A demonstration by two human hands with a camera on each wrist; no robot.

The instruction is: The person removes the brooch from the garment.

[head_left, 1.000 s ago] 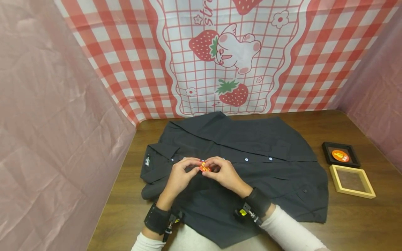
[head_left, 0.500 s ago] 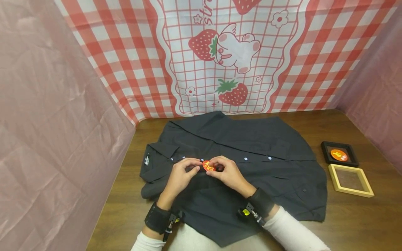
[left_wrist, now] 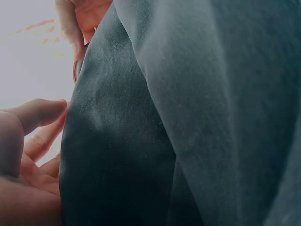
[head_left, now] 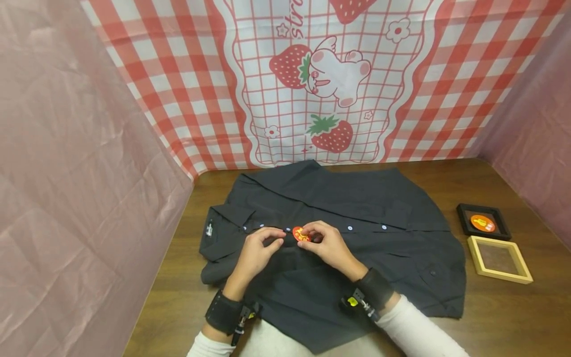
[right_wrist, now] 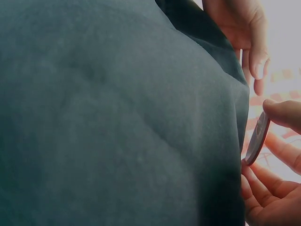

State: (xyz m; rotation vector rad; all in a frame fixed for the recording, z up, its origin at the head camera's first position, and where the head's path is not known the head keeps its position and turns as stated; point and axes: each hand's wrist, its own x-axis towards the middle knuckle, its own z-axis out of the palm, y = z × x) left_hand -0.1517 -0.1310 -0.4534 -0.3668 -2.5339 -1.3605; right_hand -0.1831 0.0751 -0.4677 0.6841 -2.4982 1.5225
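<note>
A round red-and-yellow badge (head_left: 302,234) is held at its edge by my right hand (head_left: 327,244), thumb and fingers pinching it above the dark shirt (head_left: 285,282). In the right wrist view the badge (right_wrist: 258,139) stands nearly edge-on, its greyish back showing. To its left, my left hand (head_left: 260,248) has thumb and fingers loosely extended toward the badge with a small gap between. Nothing shows between these fingertips. Dark cloth hides part of both hands in the wrist views.
The shirt lies spread over the wooden table (head_left: 167,292), with pale buttons (head_left: 350,228) along its front. At right lie a black frame (head_left: 464,220) with an orange round badge (head_left: 483,223) in it and a pale yellow frame (head_left: 479,258). A checked cloth (head_left: 196,94) hangs behind.
My right hand has moved slightly right with the badge, away from the left fingertips that were at its edge a second ago. The left hand has stayed nearly in place.
</note>
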